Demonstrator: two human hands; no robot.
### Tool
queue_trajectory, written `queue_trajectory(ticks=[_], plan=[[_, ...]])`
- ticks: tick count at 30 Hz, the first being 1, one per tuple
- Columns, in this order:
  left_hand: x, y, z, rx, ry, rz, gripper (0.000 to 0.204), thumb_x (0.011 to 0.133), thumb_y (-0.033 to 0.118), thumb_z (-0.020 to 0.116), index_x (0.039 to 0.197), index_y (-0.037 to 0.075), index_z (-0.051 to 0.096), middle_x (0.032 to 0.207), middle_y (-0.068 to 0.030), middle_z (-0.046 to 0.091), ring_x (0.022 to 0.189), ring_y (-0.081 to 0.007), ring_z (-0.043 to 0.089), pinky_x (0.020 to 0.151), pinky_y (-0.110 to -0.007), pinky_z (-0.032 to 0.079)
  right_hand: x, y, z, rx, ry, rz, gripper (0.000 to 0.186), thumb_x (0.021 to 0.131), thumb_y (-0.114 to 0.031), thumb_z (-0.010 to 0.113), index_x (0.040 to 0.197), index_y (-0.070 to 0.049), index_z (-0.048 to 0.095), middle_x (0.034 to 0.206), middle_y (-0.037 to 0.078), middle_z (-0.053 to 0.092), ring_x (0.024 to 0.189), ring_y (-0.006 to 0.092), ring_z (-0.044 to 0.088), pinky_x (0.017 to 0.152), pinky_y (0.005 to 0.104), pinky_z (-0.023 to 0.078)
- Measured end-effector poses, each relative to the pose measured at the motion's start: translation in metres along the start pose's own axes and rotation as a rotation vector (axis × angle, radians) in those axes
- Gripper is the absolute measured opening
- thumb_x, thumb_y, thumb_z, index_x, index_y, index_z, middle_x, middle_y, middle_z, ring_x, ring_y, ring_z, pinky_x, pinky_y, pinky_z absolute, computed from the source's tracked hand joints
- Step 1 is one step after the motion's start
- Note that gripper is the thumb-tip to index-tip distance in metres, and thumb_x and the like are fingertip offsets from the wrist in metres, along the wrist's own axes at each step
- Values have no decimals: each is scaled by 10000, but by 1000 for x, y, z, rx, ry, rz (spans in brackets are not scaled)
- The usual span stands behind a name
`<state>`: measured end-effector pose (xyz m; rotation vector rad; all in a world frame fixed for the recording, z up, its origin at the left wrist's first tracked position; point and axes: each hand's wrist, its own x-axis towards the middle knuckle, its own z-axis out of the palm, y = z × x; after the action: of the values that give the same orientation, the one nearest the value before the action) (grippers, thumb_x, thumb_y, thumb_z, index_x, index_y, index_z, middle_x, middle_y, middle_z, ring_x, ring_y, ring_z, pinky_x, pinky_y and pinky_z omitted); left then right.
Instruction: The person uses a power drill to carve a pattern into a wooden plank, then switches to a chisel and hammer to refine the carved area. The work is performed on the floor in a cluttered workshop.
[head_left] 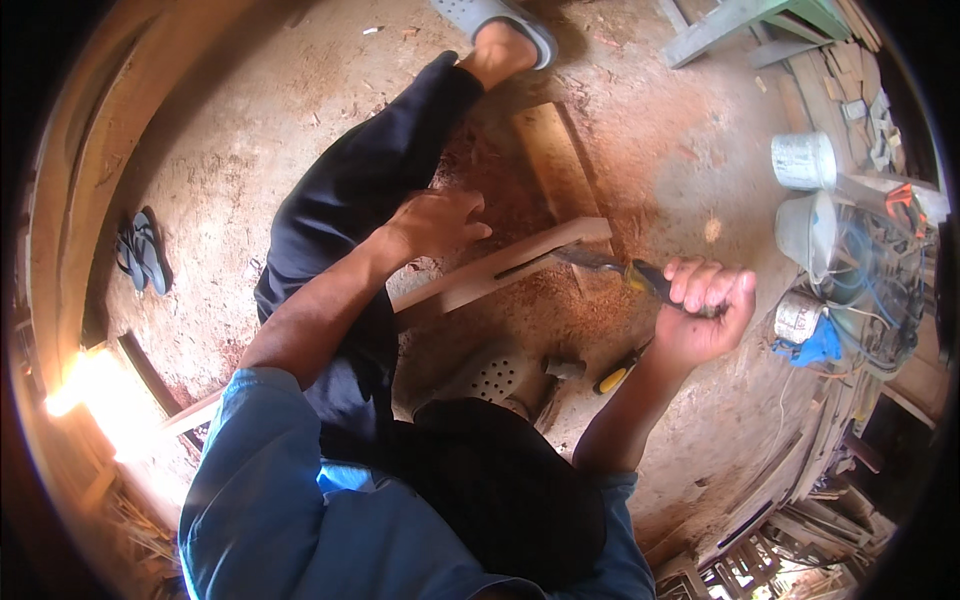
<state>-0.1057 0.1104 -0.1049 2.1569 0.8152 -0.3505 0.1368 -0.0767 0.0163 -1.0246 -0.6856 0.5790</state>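
Note:
My right hand [708, 310] is closed round the black and yellow handle of a chisel [592, 260]. The blade points left, at the slotted part of a wooden bar [470, 280] that slants across in front of me. Whether the tip touches the wood I cannot tell. A long dark slot shows in the bar towards its right end. My left hand [435, 222] hovers by the bar's left part, slightly blurred, fingers apart and holding nothing. Under the bar's right end a wider board [555, 155] lies on the floor among wood shavings.
By my grey clog [495, 375] lie a hammer [565, 368] and a yellow-and-black handled tool [610, 381]. White buckets [803, 160], an orange-handled saw [903, 208] and tangled cords stand to the right. Flip-flops [147, 250] lie left; a greenish wooden stand [725, 30] is at the far right.

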Motion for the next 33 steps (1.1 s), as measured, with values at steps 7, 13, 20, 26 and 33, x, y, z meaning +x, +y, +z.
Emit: queue_trajectory(ticks=[7, 13, 20, 26, 33], plan=[[-3, 1, -5, -17, -13, -47, 533, 977, 509, 631, 1288, 76, 633, 1190, -185, 713, 1143, -351, 676, 979, -455, 516, 21, 32, -11, 20, 54, 46, 384, 1085, -281, 436, 738, -117, 455, 575, 43, 468, 502, 176, 451, 588, 399, 454], [4, -5, -7, -53, -21, -69, 539, 967, 519, 647, 1278, 79, 645, 1189, -194, 719, 1119, -333, 696, 962, -445, 526, 44, 93, -57, 290, 163, 181, 322, 1037, -227, 555, 738, -135, 479, 603, 1, 481, 505, 138, 435, 557, 363, 450], [5, -26, -5, -64, -16, -96, 544, 956, 510, 657, 1298, 87, 649, 1149, -219, 724, 1093, -359, 703, 949, -453, 537, 20, 120, -20, 139, 409, 242, 283, 997, -193, 660, 771, -124, 504, 580, 2, 457, 462, 129, 441, 468, 339, 431], [16, -32, -3, -112, -107, -40, 562, 943, 543, 669, 1253, 74, 661, 1082, -242, 723, 1058, -372, 711, 903, -469, 542, 13, 6, 39, -158, -4, -326, 260, 1015, -55, 560, 774, -28, 466, 591, 38, 478, 501, 123, 441, 520, 318, 445], [13, -31, -2, -37, -25, -44, 557, 947, 528, 672, 1250, 60, 674, 1106, -224, 731, 1059, -360, 712, 914, -449, 544, 19, 9, 42, -156, 218, -239, 279, 1008, -40, 566, 761, -54, 437, 558, 35, 435, 475, 136, 414, 484, 319, 413]])
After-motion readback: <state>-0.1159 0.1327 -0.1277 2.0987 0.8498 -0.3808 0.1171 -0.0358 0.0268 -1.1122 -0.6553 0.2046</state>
